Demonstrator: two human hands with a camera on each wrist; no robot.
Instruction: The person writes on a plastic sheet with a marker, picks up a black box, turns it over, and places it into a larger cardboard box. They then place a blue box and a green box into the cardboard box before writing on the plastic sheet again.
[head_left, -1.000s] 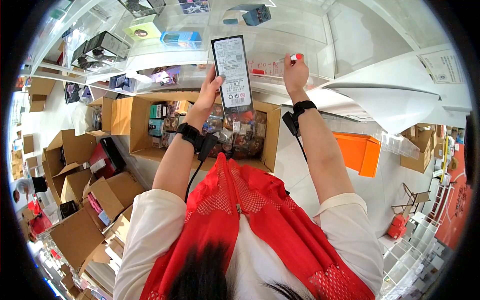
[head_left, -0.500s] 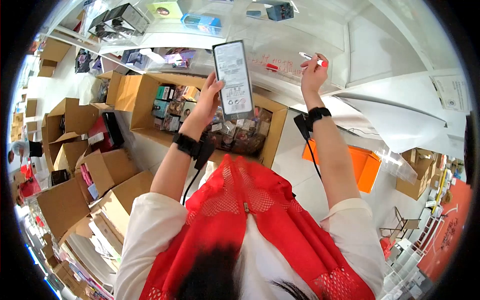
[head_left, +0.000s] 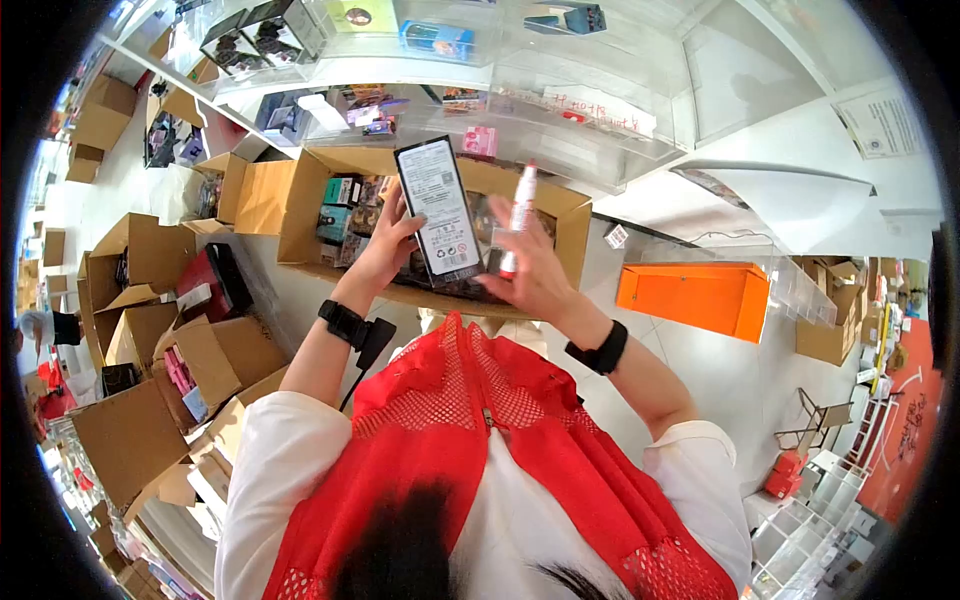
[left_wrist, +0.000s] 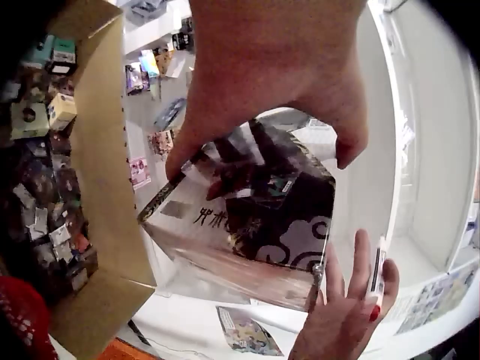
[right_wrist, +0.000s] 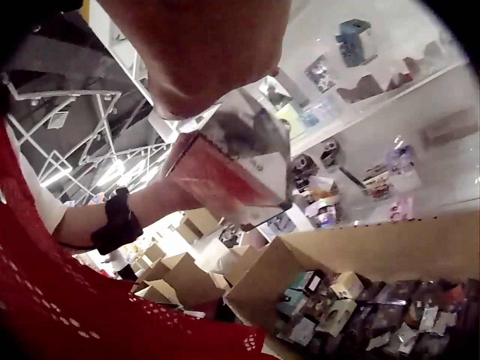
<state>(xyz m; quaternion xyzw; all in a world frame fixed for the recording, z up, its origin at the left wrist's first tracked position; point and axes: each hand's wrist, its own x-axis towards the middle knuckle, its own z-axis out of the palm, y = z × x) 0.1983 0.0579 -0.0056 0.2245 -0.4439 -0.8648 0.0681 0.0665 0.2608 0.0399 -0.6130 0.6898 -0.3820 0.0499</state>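
My left hand (head_left: 385, 245) grips a boxed figure (head_left: 440, 210) by its left side, the white printed label side up. In the left wrist view the box (left_wrist: 240, 225) shows clear plastic faces, dark artwork and brush-style characters. My right hand (head_left: 540, 275) holds a white-and-red marker pen (head_left: 522, 215) between its fingers, and its fingertips are right at the lower right edge of the box. Both hands are over a large cardboard carton (head_left: 560, 200) full of small packaged goods.
Ahead stands a clear acrylic shelf (head_left: 630, 70) with several boxed figures and red handwriting (head_left: 600, 115). An orange bin (head_left: 693, 300) is to the right. Opened cartons (head_left: 225, 350) crowd the floor at left. A folding chair (head_left: 815, 418) stands at far right.
My right hand has come down and left from the handwriting on the shelf to the box, still with the marker pen. The box, in my left hand, has moved lower and tilted slightly.
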